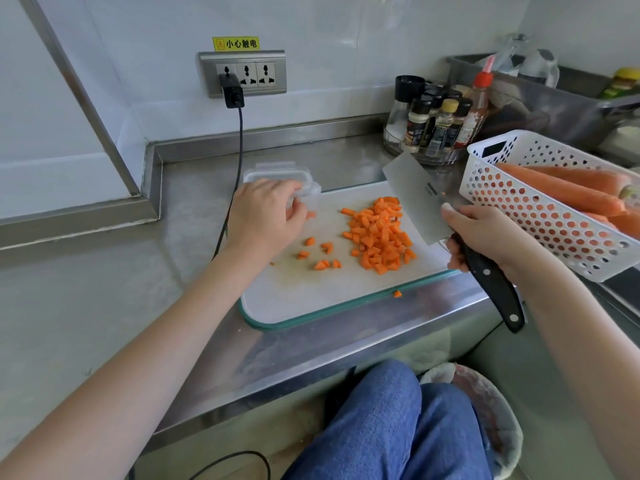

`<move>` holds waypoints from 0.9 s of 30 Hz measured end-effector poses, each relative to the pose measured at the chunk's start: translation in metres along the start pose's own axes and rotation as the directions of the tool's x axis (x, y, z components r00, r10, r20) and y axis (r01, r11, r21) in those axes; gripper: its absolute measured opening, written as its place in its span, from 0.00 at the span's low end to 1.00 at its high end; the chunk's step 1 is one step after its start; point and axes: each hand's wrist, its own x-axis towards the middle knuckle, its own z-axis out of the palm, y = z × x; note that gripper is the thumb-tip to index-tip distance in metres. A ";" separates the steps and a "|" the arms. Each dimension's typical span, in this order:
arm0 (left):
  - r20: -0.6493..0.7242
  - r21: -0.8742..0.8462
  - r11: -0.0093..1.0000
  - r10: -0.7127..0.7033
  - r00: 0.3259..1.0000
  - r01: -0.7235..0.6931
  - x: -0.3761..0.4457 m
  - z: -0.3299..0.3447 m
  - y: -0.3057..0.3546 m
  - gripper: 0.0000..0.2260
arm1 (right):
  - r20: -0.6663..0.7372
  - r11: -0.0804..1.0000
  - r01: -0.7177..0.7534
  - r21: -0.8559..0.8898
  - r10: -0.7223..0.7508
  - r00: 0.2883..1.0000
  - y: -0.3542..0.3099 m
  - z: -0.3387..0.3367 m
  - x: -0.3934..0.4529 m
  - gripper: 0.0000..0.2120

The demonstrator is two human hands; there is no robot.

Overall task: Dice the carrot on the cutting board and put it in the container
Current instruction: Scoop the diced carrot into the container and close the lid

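A heap of diced carrot [379, 233] lies on the white cutting board [311, 299], with a few loose pieces [322, 258] to its left and one piece [397, 293] on the board's green front rim. A clear plastic container [277, 174] stands at the board's far left corner. My left hand [266, 216] is at the container's near side with its fingers curled down; a carrot piece [310, 214] lies at the fingertips, and what the fingers hold is hidden. My right hand [485, 233] grips the black handle of a cleaver [415, 199], its blade raised over the board's right end.
A white perforated basket [540, 216] holding whole carrots [561, 192] sits at the right, close to the cleaver. Spice bottles [436, 123] stand behind the board. A black cable [235, 174] hangs from the wall socket [242, 72] past the container. A lined bin [485, 410] stands below the counter.
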 end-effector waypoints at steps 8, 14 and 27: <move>-0.069 0.097 0.995 0.008 0.998 -0.001 0.004 0.011 0.001 0.17 | -0.037 0.999 -0.031 0.015 0.031 0.999 0.015 -0.014 -0.003 0.15; -0.118 0.185 0.979 0.114 0.986 -0.091 0.009 0.016 0.005 0.18 | -0.044 0.997 -0.053 0.059 0.055 0.997 0.014 -0.022 0.001 0.15; 0.544 -0.281 0.949 0.033 0.839 0.145 0.094 0.117 0.086 0.11 | -0.055 0.982 -0.048 0.183 0.059 0.997 0.018 -0.023 0.001 0.17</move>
